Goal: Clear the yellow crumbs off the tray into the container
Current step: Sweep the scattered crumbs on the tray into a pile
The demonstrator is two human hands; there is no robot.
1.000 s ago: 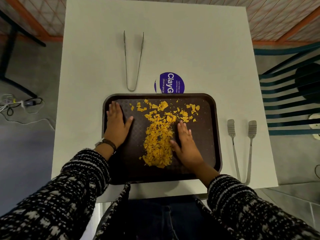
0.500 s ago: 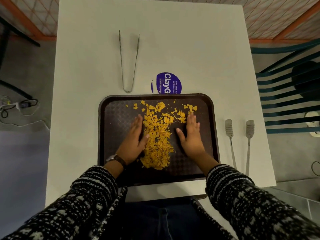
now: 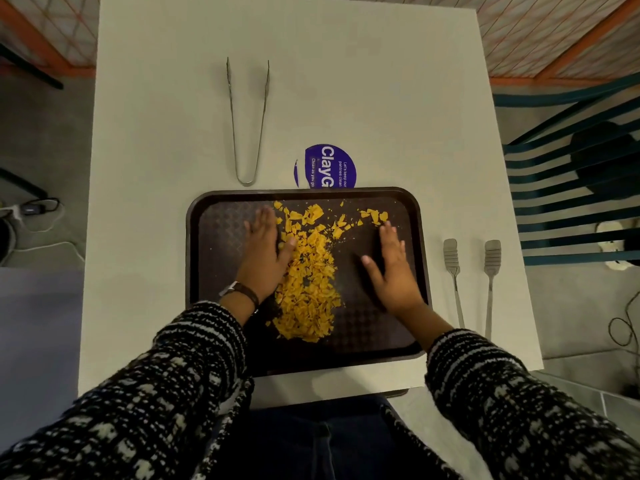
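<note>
Left hand flat on tray, fingers spread, pressed against crumbs, right hand flat and splayed, apart from pile, empty.

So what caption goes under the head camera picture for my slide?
Both hands flat on a dark tray, either side of yellow crumbs.
</note>
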